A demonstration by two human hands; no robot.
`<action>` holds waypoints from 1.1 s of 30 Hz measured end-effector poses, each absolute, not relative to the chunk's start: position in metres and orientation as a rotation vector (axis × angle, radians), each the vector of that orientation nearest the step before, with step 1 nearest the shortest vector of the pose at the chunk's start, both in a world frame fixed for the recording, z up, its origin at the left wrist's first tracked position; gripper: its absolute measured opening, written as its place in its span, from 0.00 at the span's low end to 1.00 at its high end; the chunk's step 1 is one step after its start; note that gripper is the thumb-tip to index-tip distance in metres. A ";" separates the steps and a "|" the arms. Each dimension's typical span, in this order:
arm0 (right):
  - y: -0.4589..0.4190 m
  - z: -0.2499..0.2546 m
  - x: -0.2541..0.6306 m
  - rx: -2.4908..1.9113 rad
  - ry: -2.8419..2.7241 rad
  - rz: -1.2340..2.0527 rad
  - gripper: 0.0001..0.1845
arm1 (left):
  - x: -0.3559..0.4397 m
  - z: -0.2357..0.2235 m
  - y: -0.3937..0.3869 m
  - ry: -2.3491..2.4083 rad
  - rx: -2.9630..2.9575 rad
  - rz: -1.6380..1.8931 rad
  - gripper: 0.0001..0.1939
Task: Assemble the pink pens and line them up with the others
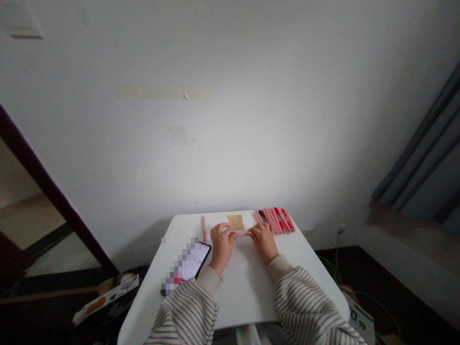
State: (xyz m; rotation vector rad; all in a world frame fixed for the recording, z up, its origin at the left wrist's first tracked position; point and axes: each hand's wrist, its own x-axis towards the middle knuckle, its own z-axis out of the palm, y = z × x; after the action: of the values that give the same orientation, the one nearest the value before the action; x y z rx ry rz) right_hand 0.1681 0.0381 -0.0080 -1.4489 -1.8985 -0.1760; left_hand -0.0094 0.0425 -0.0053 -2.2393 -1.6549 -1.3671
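A slim pink pen (241, 234) lies crosswise between my two hands, low over the white table. My left hand (222, 244) pinches its left end, and the fingers of my right hand (264, 240) are closed on its right end. Just beyond the pen is a small tan square (236, 222), perhaps paper or card. A row of several pink and red pens (278, 221), one with black on it, sits side by side past my right hand. Another pink pen (204, 229) stands apart to the left of my left hand, pointing away from me.
A phone (190, 268) with a lit screen lies on the left of the white table (247, 292), partly blurred out. The table's far edge meets a pale wall (230, 143). Green cables (332, 270) and a box (359, 318) are on the floor at right.
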 end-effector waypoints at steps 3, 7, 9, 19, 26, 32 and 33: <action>0.039 -0.009 0.167 -1.453 -1.903 -0.167 0.13 | -0.009 -0.005 0.042 -1.655 -2.215 -1.370 0.04; 0.038 -0.009 0.167 -1.459 -1.892 -0.162 0.13 | -0.009 -0.004 0.041 -1.663 -2.211 -1.374 0.04; 0.038 -0.008 0.167 -1.459 -1.868 -0.158 0.12 | -0.009 -0.005 0.041 -1.675 -2.204 -1.368 0.04; 0.038 -0.009 0.167 -1.450 -1.843 -0.161 0.10 | -0.010 -0.007 0.042 -1.715 -2.196 -1.312 0.05; 0.040 -0.013 0.167 -1.459 -1.864 -0.152 0.11 | -0.011 -0.003 0.040 -1.692 -2.183 -1.337 0.06; 0.040 -0.012 0.169 -1.400 -1.832 -0.154 0.10 | -0.011 -0.002 0.039 -1.746 -2.193 -1.299 0.07; 0.040 -0.012 0.169 -1.399 -1.828 -0.157 0.08 | -0.010 -0.002 0.039 -1.756 -2.202 -1.288 0.07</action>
State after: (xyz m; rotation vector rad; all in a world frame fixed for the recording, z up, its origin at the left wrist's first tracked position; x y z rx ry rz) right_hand 0.1690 0.0402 -0.0120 -1.3994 -1.8277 -0.1573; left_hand -0.0105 0.0388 -0.0017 -2.2021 -1.7558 -1.2878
